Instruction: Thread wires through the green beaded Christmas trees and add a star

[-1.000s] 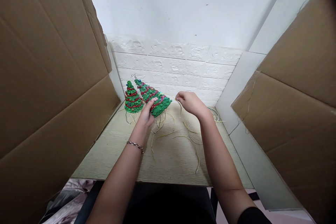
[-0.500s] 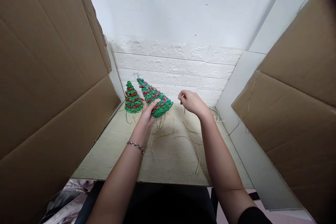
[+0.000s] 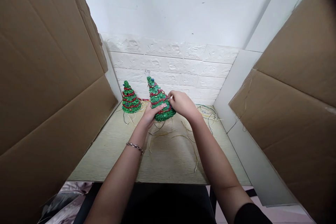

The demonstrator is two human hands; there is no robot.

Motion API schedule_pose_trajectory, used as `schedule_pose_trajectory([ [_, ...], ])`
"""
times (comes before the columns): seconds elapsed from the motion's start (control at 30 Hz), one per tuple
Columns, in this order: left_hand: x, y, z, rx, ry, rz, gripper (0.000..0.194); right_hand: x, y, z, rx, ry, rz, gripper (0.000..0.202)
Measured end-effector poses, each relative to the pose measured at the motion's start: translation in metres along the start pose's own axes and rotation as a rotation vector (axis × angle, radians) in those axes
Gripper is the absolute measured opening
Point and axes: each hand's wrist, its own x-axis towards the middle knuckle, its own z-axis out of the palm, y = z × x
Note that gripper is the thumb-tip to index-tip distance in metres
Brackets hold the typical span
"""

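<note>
A green beaded tree (image 3: 159,99) with red garlands and a silver star at its tip leans slightly left above the table. My left hand (image 3: 152,113) is closed round its lower left side, the thumb across the front. At the tree's right side, the fingers of my right hand (image 3: 181,103) are pinched together against the branches; what they hold is hidden. A second green tree (image 3: 130,99) with red garlands stands upright at the back left of the table, beside my left hand.
Loose pale and dark cords lie on the wooden table (image 3: 105,157), below the held tree and towards the middle. A coil of cords (image 3: 210,112) rests at the back right. Cardboard panels (image 3: 47,77) flank both sides, with a white brick-patterned wall (image 3: 162,50) behind.
My right hand has moved left from beside the tree to its right side. The held tree has shifted right and become more upright in my left hand.
</note>
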Motion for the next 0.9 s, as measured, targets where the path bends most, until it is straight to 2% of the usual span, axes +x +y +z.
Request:
schedule_pose_trajectory([
  [0.27, 0.003, 0.002, -0.006, -0.109, 0.143, 0.049, 0.042, -0.010, 0.014, -0.024, 0.070, 0.050, 0.186, 0.026],
  [0.47, 0.002, 0.003, -0.005, -0.116, 0.144, 0.053, 0.041, -0.008, 0.014, -0.021, 0.158, 0.092, 0.143, 0.023],
  [0.57, 0.000, 0.004, -0.003, -0.097, 0.097, 0.025, 0.044, -0.004, 0.013, -0.015, 0.171, 0.085, 0.108, 0.022],
  [0.67, -0.002, 0.003, -0.003, -0.039, -0.001, -0.021, 0.048, 0.000, 0.013, -0.009, 0.214, 0.043, 0.073, 0.022],
  [0.8, -0.004, 0.003, -0.004, 0.024, -0.140, -0.053, 0.051, 0.003, 0.019, -0.005, 0.330, -0.080, 0.081, 0.025],
  [0.9, -0.005, 0.003, -0.003, 0.047, -0.152, -0.065, 0.048, 0.003, 0.028, -0.007, 0.391, -0.199, 0.108, 0.033],
])
